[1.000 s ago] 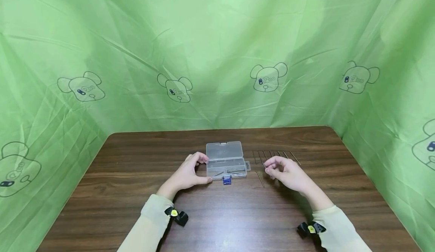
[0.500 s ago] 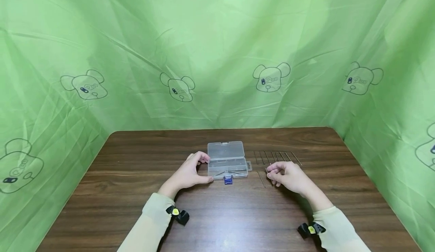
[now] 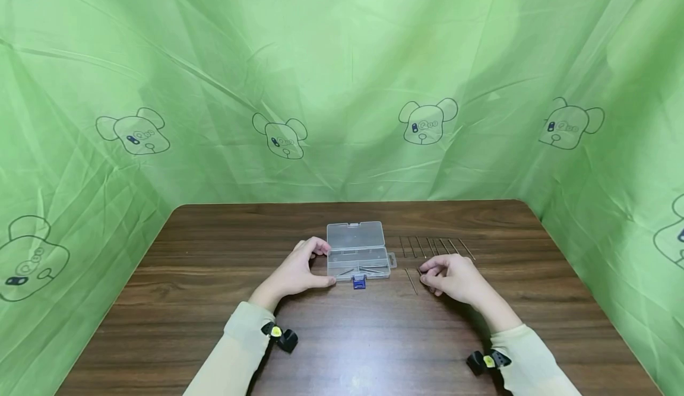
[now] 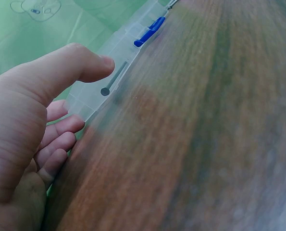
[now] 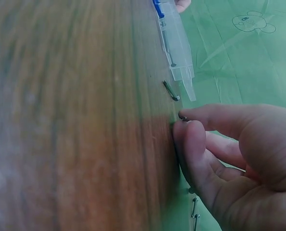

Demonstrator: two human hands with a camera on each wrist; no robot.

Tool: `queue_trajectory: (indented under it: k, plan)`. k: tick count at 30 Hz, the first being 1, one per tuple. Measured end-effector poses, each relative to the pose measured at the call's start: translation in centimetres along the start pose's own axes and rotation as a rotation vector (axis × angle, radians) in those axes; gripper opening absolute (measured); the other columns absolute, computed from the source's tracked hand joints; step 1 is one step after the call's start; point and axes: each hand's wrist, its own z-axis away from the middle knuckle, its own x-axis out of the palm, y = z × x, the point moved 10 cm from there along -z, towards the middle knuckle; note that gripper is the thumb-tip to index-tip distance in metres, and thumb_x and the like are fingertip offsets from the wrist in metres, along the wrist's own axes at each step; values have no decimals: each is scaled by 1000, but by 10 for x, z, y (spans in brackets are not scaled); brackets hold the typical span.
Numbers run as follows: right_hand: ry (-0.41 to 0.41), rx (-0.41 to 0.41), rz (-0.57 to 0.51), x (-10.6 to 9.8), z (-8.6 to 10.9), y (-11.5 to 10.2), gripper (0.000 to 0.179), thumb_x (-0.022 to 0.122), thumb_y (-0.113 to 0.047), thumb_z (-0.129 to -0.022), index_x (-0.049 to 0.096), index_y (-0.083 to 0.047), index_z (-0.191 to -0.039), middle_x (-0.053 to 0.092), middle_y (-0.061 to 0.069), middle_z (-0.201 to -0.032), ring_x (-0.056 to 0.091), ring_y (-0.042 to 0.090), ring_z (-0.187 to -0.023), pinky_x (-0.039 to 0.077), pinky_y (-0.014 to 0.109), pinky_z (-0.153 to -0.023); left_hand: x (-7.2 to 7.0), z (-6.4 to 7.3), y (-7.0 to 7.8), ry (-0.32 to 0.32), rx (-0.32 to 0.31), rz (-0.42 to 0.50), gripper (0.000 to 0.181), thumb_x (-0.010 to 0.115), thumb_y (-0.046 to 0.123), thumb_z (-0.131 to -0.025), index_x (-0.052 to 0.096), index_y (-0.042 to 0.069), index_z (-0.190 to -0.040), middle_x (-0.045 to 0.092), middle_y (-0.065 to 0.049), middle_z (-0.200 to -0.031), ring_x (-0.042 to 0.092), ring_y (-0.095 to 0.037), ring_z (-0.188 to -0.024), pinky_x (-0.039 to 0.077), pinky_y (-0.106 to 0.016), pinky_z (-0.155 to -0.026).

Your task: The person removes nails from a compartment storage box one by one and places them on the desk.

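My left hand [image 3: 296, 271] holds the left end of a clear plastic box [image 3: 355, 235], thumb at the front corner and fingers behind. The lid lies folded back, and a blue latch [image 3: 359, 282] hangs at the front. Several nails [image 3: 374, 270] lie in the box's front part; the left wrist view shows a nail's head [image 4: 105, 91] through the wall. Right of the box, my right hand [image 3: 454, 277] pinches a nail [image 5: 182, 117] between thumb and forefinger, low over the table and mostly hidden by the fingers. A single nail [image 3: 411, 281] lies just left of that hand.
A row of several nails [image 3: 466, 249] lies slanted on the wooden table [image 3: 342, 336], behind my right hand. The box's hanging tab [image 3: 392, 260] sticks out on its right side. Green cloth [image 3: 342, 164] with mouse drawings encloses the table's back and sides.
My right hand has come slightly toward the table's front with the nail, which shows less between the fingers now. The left hand keeps its hold on the box; the head view shifted slightly.
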Motion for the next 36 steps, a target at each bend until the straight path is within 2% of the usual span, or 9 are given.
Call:
queue_trajectory:
  k: [11, 21, 29, 36]
  plan:
    - [15, 26, -13, 0, 1, 2, 19, 86, -6, -90, 78, 0, -107, 74, 3, -82, 73, 19, -60, 62, 32, -58, 0, -1, 0, 7, 21, 9, 68, 100, 31, -77, 62, 14, -131, 63, 1, -122, 54, -19, -118, 50, -43, -108]
    - [16, 43, -24, 4, -1, 1, 18, 87, -7, -92, 78, 0, -106, 75, 3, -84, 73, 19, -60, 63, 32, -58, 0, 0, 0, 3, 13, 11, 67, 99, 31, -78, 62, 15, -131, 63, -1, -122, 54, -20, -118, 49, -44, -108]
    - [11, -16, -10, 0, -4, -11, 16, 83, -12, -97, 78, -1, -107, 75, 3, -85, 73, 20, -63, 63, 33, -58, 0, 0, -1, 6, 13, 8, 67, 99, 32, -79, 62, 14, -132, 63, 2, -122, 54, -19, -118, 50, -42, -107]
    - [25, -113, 15, -5, -6, -32, 26, 85, -16, -96, 78, -3, -117, 72, -2, -88, 71, 16, -71, 58, 29, -62, 1, -1, -1, 2, 9, 9, 67, 98, 31, -79, 62, 14, -133, 63, 4, -122, 54, -18, -119, 49, -42, -108]
